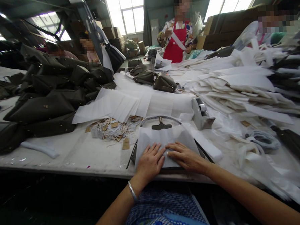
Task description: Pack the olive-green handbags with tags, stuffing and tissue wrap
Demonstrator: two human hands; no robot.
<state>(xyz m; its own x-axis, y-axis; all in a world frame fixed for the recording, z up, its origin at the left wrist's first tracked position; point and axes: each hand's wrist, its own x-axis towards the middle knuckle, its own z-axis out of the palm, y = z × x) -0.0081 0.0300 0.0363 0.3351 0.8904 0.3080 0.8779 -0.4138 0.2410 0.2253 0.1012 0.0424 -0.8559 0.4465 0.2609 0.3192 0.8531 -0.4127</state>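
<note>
A dark handbag [161, 126] lies at the table's front edge, with a white wrapping sheet [146, 139] spread over its body. The bag's flap tab and ring-shaped handle show beyond the sheet's far edge. My left hand [150, 161] rests flat on the sheet, fingers stretched out. Close beside it, my right hand [184, 156] also presses on the sheet with its fingers apart. Neither hand grips anything. Dark strips of the bag stick out on both sides of the sheet.
Stringed tags [113, 129] lie in a heap left of the bag. A tape dispenser [201, 114] stands to its right. Dark bags [44, 106] pile up at left, white sheets [238, 77] at right. A person in a red apron [176, 44] holds a white strip across the table.
</note>
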